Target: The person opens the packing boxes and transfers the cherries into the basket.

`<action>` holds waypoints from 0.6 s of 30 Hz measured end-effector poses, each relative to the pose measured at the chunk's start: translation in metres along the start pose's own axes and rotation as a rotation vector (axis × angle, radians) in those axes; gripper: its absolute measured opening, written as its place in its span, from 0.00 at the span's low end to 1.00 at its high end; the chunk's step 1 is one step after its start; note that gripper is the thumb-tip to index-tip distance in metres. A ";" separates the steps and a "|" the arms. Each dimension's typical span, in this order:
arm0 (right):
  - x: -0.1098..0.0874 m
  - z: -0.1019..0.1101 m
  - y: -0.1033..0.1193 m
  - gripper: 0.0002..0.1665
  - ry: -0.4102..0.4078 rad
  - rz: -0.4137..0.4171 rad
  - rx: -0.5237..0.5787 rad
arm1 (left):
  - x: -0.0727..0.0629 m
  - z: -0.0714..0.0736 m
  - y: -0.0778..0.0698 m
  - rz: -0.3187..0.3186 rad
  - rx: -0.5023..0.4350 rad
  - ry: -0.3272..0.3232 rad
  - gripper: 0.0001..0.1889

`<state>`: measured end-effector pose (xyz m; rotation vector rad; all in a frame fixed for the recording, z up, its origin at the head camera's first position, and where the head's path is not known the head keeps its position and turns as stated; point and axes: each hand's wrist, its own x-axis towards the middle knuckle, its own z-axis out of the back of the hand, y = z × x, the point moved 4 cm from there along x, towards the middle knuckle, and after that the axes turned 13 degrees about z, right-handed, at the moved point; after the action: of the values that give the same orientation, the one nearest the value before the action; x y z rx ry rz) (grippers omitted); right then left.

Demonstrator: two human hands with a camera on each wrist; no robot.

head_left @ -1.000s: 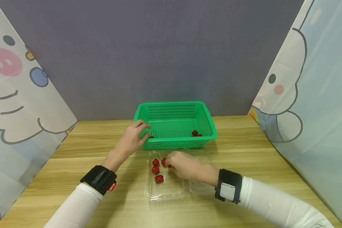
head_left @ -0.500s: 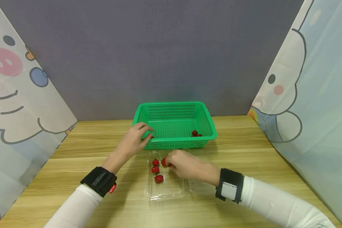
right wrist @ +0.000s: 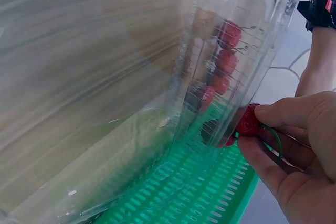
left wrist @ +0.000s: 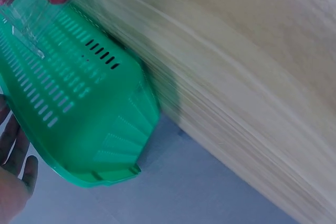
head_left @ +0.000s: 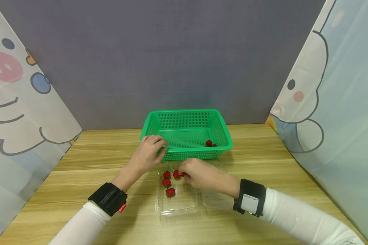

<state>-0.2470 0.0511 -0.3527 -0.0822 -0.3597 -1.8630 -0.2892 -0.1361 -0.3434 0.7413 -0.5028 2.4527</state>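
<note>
My right hand is over the back of a clear plastic clamshell box. In the right wrist view its thumb and fingers pinch a wrinkled red cherry with a thin curved green stem. Several other cherries, among them one cherry at the left side, lie inside the box. At the front left of the green basket, my left hand reaches over the rim with its fingers bent and spread apart. A bit of red shows below its fingertips, mostly hidden by the hand.
More cherries lie in the basket's front right corner. The clamshell's clear lid is spread out to the right, partly under my right forearm. A grey panel stands behind the wooden table, with printed cloths at both sides.
My left hand has shifted slightly right and toward me along the basket's front rim, its fingers lower. The right hand has barely moved, drawing slightly right within the box.
</note>
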 end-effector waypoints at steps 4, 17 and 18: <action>-0.001 0.004 0.000 0.10 -0.010 0.001 -0.003 | -0.001 -0.001 -0.004 -0.020 0.005 0.003 0.06; -0.004 0.020 -0.001 0.11 -0.084 0.065 -0.038 | -0.005 -0.002 -0.010 -0.059 -0.013 -0.003 0.06; -0.004 0.021 -0.001 0.11 -0.090 0.067 -0.037 | -0.005 -0.002 -0.010 -0.059 -0.011 -0.005 0.07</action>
<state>-0.2494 0.0615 -0.3342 -0.2014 -0.3807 -1.8038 -0.2806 -0.1293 -0.3464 0.7473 -0.4887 2.3921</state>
